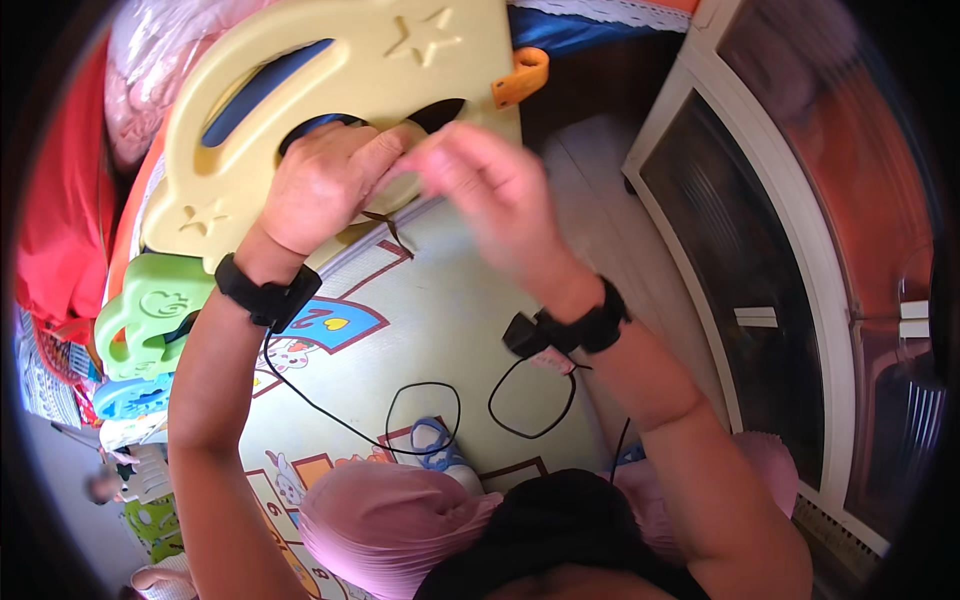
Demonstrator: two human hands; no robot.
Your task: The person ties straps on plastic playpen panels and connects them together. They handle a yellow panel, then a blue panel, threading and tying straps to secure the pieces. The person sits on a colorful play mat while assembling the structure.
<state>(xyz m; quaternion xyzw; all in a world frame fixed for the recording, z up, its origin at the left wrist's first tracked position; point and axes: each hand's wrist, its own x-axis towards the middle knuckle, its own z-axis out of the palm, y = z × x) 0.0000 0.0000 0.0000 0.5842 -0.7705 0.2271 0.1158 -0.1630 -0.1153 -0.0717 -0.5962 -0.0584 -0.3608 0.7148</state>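
Observation:
My left hand (325, 185) is closed at an opening in a yellow plastic panel (420, 40) with moulded stars, its fingertips partly hidden. My right hand (485, 200), blurred, has its fingers pinched beside the left thumb, over a pale part of the panel's opening; what they hold is too unclear to name. A thin dark strap (395, 235) dangles below my hands. An orange plastic piece (520, 75) juts from the panel's right edge. Both wrists wear black bands with cables.
Green (140, 300) and blue (130, 397) panels stand at the left, beside red fabric (60, 200). A patterned mat (460, 300) lies below. White-framed glass doors (760, 270) line the right. A person (105, 485) is small in the lower-left background.

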